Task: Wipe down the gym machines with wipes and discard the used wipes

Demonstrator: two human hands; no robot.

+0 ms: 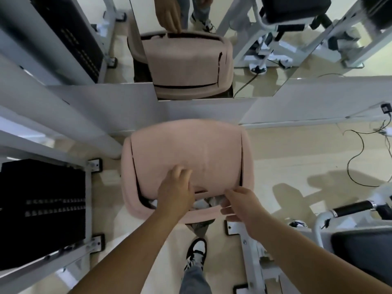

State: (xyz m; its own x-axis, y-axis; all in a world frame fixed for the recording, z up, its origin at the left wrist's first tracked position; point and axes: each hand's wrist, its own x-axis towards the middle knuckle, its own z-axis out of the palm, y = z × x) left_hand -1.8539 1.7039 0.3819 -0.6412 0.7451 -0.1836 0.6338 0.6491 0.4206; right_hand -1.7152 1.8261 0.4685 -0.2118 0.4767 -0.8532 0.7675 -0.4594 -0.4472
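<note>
The left hand (176, 194) presses bent fingers (180, 171) on the flap (191, 153). I cannot tell if they hold anything. The right hand (239, 205) has flat fingers, holding nothing. Crumpled white wipes (201, 204) sit in the gap. The flap could swing back, pinch fingers, or knock soft wipes out. The pink bin (135, 209) is smooth, round plastic.

Grey jeans (194, 280), black-and-white sneaker (196, 252)

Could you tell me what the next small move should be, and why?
Probably lift the left hand off the pink lid flap so it swings shut: crumpled white wipes already lie in the opening, and the right hand looks empty.
</note>
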